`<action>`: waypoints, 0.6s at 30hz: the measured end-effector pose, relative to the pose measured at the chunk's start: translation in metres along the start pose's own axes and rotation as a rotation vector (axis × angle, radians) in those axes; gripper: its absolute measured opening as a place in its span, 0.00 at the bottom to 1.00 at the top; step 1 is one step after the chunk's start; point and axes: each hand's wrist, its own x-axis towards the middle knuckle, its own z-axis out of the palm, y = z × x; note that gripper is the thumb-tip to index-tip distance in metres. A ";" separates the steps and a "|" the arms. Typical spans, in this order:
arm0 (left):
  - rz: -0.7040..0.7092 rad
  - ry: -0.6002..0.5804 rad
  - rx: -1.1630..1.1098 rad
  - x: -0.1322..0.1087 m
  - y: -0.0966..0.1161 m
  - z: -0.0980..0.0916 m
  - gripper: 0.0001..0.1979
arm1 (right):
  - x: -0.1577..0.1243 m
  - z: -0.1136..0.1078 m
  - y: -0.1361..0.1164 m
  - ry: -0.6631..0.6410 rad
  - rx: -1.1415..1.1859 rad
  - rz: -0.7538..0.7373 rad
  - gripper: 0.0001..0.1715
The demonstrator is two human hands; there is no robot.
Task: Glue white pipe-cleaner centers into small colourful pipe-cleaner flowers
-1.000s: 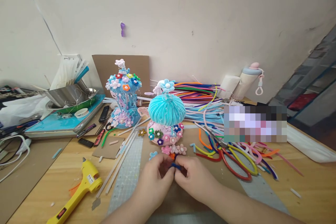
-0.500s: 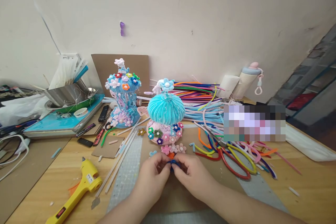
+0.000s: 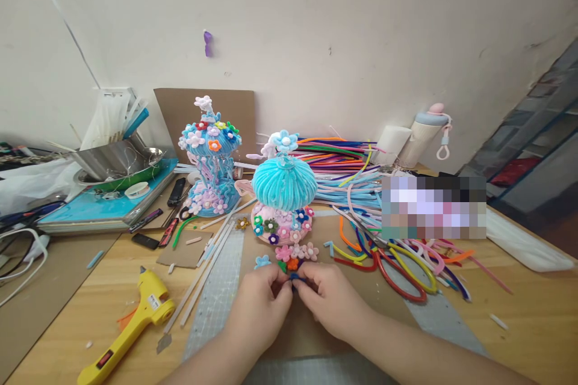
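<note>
My left hand [image 3: 262, 301] and my right hand [image 3: 332, 296] meet low in the middle, each pinching a small dark blue pipe cleaner piece [image 3: 295, 277]. Fingers cover most of it, so its full shape is hidden. Just beyond the fingertips lie a light blue flower [image 3: 262, 261], an orange flower [image 3: 293, 263] and a pink flower [image 3: 283, 252]. Behind these stands a turquoise pipe cleaner dome [image 3: 284, 183] over a pink base [image 3: 277, 234] set with several small flowers. A second, flower-covered blue piece [image 3: 211, 159] stands to its left.
A yellow glue gun [image 3: 135, 319] lies at left, beside white glue sticks [image 3: 205, 277]. Red-handled scissors [image 3: 400, 280] rest at right among cut pipe cleaners. Bundled blue pipe cleaners [image 3: 352, 189], a bottle [image 3: 422, 138] and a metal bowl [image 3: 115, 159] are farther back.
Both hands still pinch the dark blue piece, with the fingers slightly shifted. More of the light blue flower and a green one now shows beyond the fingers. The whole view has moved slightly.
</note>
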 end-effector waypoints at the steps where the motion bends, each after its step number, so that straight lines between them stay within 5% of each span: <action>1: -0.022 0.009 -0.014 0.000 -0.001 0.000 0.08 | 0.000 0.001 0.000 -0.025 0.054 0.028 0.10; 8: -0.228 0.039 -0.272 0.005 -0.008 0.000 0.08 | 0.002 0.004 0.005 -0.103 0.397 0.128 0.08; 18: -0.249 -0.061 -0.618 0.012 -0.004 -0.002 0.15 | 0.006 0.001 0.001 -0.111 0.537 0.251 0.12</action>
